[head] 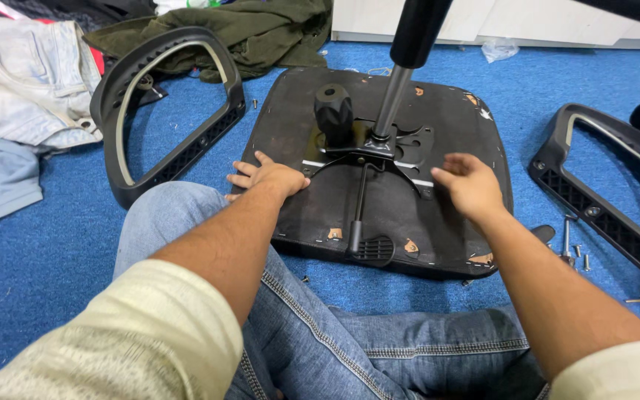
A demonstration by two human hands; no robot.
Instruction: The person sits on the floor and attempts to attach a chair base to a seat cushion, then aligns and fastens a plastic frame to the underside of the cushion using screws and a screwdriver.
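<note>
An upturned office chair seat (446, 118) lies on the blue carpet, its black underside facing up. A metal tilt mechanism (379, 148) is fixed at its middle, with a black round knob (333, 111), a gas cylinder (394, 96) rising out of the top of the view, and a lever with a ribbed paddle (370, 248). My left hand (268, 178) lies flat on the seat's left edge, holding nothing. My right hand (468, 185) hovers over the seat's right part, fingers loosely curled and empty.
A black armrest loop (124, 111) lies to the left, another armrest (609, 207) to the right. Several loose screws (575, 255) sit by the right armrest. Clothes (24, 81) and a green garment (275, 30) are heaped at the back left. My jeans-clad legs (350, 341) are folded below.
</note>
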